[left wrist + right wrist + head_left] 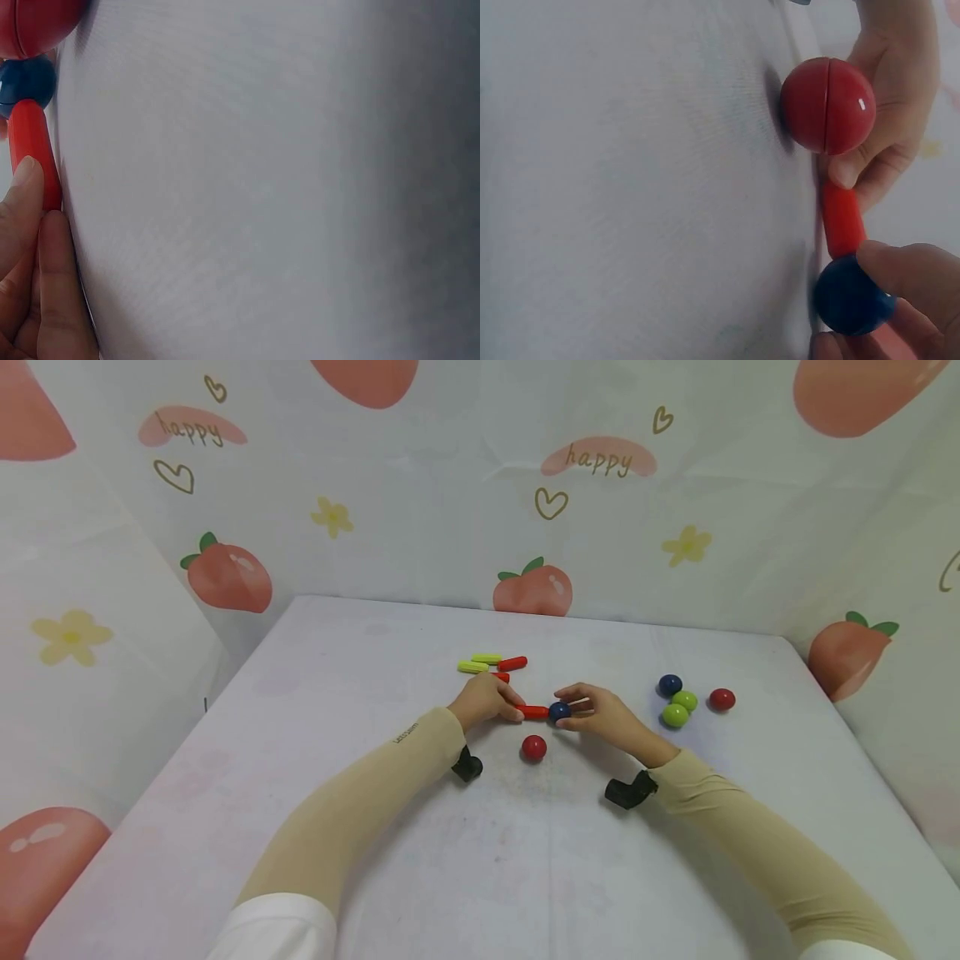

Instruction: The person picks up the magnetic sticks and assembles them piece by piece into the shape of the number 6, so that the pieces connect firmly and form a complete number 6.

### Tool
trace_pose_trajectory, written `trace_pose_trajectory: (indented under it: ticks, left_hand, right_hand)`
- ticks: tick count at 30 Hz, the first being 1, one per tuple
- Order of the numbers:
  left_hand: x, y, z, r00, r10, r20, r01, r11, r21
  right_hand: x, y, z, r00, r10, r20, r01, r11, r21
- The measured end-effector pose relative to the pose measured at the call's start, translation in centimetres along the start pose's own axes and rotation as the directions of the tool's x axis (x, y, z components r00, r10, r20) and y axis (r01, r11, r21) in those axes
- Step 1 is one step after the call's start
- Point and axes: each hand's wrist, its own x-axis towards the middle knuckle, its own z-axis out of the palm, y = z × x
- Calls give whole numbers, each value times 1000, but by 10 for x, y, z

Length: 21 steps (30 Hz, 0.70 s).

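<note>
My left hand [483, 700] pinches one end of a short red stick [535, 712] between thumb and fingers, low over the white tablecloth. At the stick's other end is a dark blue ball [559, 712], end to end with it in both wrist views. My right hand [606, 720] holds that ball, its thumb [900, 270] on one side and fingers on the other. Nearer to me, a red ball [534, 748] with a seam line [826, 105] lies on the cloth, apart from both hands.
Just beyond my left hand lie two yellow-green sticks [473, 667] and two more red sticks [513, 664]. Off to the right sit a blue ball [671, 685], two green balls [675, 716] and a red ball [722, 699]. A printed cloth wall [420, 560] rises behind the table.
</note>
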Motion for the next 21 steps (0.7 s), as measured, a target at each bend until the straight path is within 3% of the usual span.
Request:
trace_pose_trajectory:
  ticks: [21]
  left_hand:
    - [0, 0, 0, 1000, -7, -1, 7, 1000, 6]
  right_hand:
    - [3, 1, 3, 1000, 28, 0, -28, 1000, -14]
